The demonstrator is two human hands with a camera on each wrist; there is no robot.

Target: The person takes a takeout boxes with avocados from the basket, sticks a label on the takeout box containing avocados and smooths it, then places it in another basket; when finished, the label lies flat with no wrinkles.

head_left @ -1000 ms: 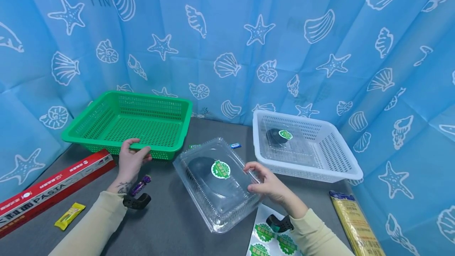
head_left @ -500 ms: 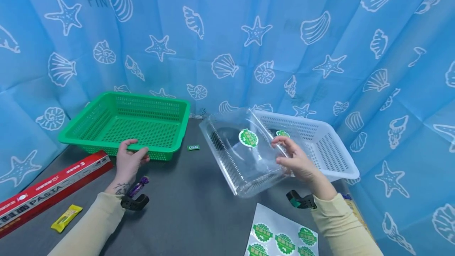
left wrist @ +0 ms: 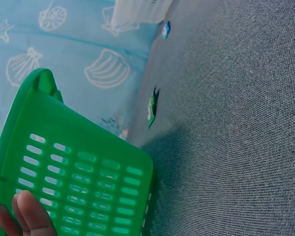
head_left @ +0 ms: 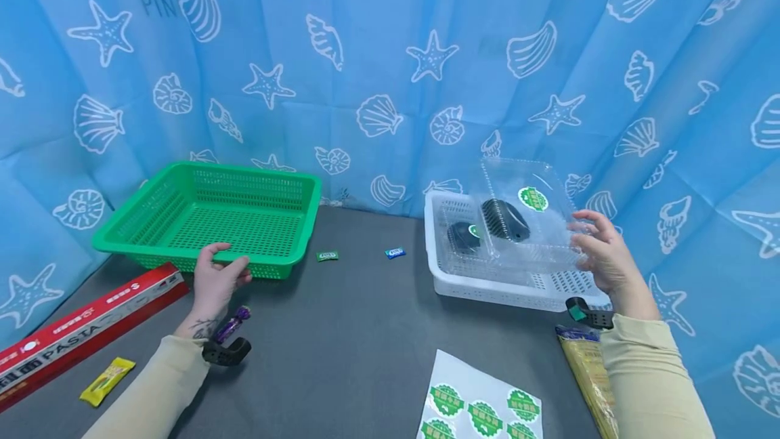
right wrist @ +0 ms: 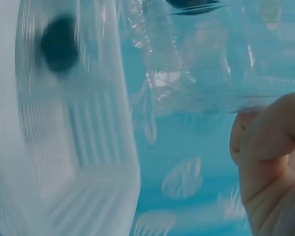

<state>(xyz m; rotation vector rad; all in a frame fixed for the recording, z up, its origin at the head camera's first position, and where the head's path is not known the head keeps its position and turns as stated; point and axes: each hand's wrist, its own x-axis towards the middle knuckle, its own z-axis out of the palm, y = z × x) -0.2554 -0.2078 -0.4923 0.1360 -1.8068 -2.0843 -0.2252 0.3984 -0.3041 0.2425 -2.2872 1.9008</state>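
My right hand pinches the edge of a clear plastic food container, held tilted over the white basket. Inside the container sits a dark rounded object shaped like a computer mouse, and a round green-and-white sticker is on top. A second clear container with a similar dark object and sticker lies in the white basket, partly covered by the held one. My left hand is at the front rim of the green basket, fingers loosely bent, thumb apart, holding nothing.
A red pasta box leans beside the green basket. Small wrapped candies lie about: green, blue, purple and yellow. A sticker sheet is front right, near a yellow packet. A blue curtain hangs behind.
My right hand has carried the clear container from the table's middle rightward and away, over the white basket. The blue candy and sticker sheet are uncovered. My left hand stays by the green basket.
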